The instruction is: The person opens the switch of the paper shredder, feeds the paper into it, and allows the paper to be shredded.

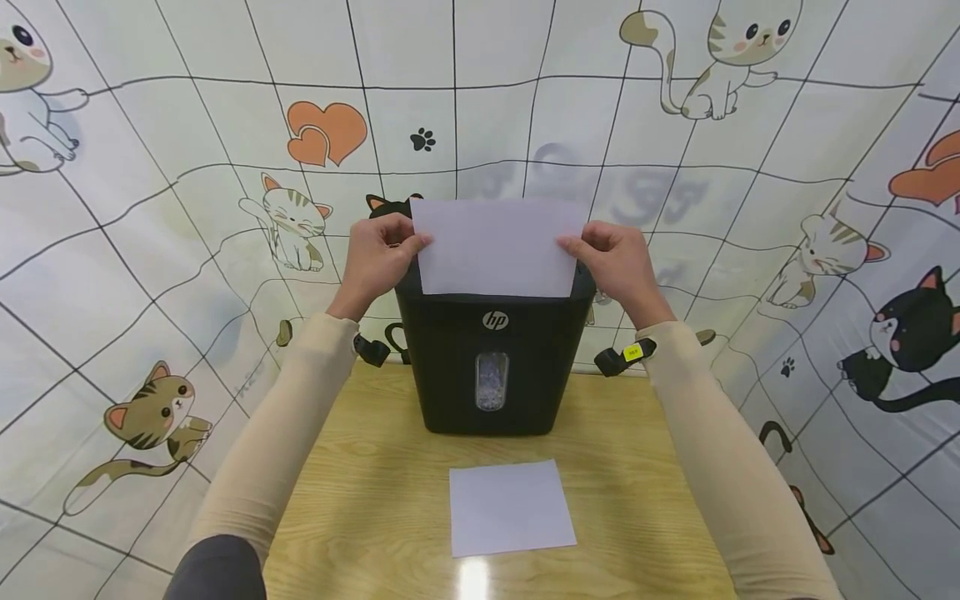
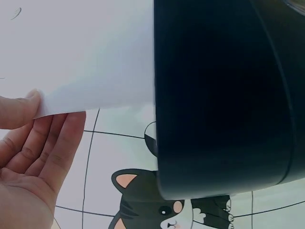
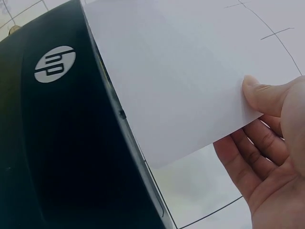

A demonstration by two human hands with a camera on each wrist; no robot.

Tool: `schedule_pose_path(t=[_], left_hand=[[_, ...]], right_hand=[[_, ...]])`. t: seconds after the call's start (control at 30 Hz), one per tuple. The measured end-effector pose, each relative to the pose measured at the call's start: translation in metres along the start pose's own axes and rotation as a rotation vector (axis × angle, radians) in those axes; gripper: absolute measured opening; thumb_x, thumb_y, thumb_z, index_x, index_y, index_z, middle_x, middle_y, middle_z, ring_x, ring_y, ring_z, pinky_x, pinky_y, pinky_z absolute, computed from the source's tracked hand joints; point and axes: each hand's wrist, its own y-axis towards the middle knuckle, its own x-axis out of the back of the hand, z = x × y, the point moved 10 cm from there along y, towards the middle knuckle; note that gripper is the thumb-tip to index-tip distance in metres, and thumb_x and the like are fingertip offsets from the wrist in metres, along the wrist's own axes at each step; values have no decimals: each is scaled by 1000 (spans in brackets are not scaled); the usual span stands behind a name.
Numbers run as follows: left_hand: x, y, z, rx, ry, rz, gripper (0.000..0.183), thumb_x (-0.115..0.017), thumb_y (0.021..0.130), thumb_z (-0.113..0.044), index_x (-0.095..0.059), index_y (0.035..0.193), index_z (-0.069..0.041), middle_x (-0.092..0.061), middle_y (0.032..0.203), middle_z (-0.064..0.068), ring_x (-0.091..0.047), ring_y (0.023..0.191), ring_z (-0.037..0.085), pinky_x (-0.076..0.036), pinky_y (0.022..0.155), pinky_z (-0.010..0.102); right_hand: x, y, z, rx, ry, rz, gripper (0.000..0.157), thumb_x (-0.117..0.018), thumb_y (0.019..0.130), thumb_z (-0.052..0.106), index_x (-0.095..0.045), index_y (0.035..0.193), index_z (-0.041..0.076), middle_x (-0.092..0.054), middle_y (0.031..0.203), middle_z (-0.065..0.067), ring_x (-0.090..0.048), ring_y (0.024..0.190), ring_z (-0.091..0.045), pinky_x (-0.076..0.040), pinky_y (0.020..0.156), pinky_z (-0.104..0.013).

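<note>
At the black shredder [image 1: 452,367], the left hand [image 1: 381,254] and right hand [image 1: 617,260] pinched paper [image 1: 497,248], likely to feed it, so straight lowering seemed next.

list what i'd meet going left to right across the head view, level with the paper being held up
left cat print → left grip → held sheet → right grip → right cat print

HP paper shredder [image 1: 495,342]: black, upright, narrowing toward its base, clear front window showing pale shreds; stands on the tabletop [image 1: 360,483].
White paper sheet [image 1: 498,247]: rectangular, smooth, upright, pinched at both side edges, lower edge at the shredder's top.
</note>
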Motion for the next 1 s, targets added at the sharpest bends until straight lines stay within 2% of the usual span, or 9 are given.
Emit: schedule_pose_path(t=[0.13, 0.23, 0.4, 0.57, 0.67, 0.8, 1.0], left_hand=[[1, 8, -5, -11, 14, -5, 15, -75, 94, -20, -75, 89, -6, -75, 85, 11, -68, 80, 14, -49, 71, 23], [0, 13, -7, -17, 20, 1, 14, -75, 94, -19, -76, 92, -5, -75, 86, 13, -68, 77, 19, -47, 69, 24], [-5, 22, -4, 3, 13, 27, 15, -74, 95, -20, -77, 96, -5, -75, 87, 15, -67, 74, 22, -48, 69, 24], [-8, 32, 1, 13, 8, 29, 17, -73, 95, -22, -76, 95, -5, -74, 85, 14, -63, 72, 18, -47, 68, 25], [-10, 36, 6, 29, 7, 35, 18, -73, 96, -24, -76, 96, -6, -73, 85, 13, -63, 73, 18, -46, 68, 26], [-14, 39, 14, 44, -11, 47, 17, -74, 95, -23, -75, 96, -6, -73, 86, 11, -64, 74, 19, -47, 69, 26], [-21, 40, 22, 44, -20, 68, 15, -74, 95, -20, -74, 93, -5, -72, 83, 12, -65, 74, 23, -47, 69, 26]], right_hand=[[2, 7, 0, -9, 0, -5, 47, -74, 90, 55, -68, 87, 8, -62, 81, -7, -46, 81, -19, -35, 68, -33], [3, 13, -1, -20, 2, -10, 48, -74, 90, 55, -68, 88, 7, -62, 83, -11, -46, 82, -20, -36, 71, -33], [3, 21, -4, -34, 7, -17, 49, -73, 91, 53, -66, 88, 5, -60, 88, -15, -46, 85, -20, -37, 77, -34], [-1, 29, -7, -29, 19, -30, 51, -72, 92, 51, -64, 89, 1, -62, 89, -12, -50, 87, -20, -41, 80, -31], [-4, 33, -9, -25, 34, -41, 47, -73, 92, 48, -63, 86, 2, -63, 86, -6, -52, 86, -18, -45, 80, -28], [-7, 37, -15, -37, 31, -42, 45, -74, 92, 47, -62, 84, 5, -61, 81, 1, -51, 86, -16, -45, 80, -27], [-10, 36, -22, -37, 9, -27, 47, -74, 92, 49, -66, 88, 3, -68, 87, -5, -59, 89, -16, -48, 82, -26]])
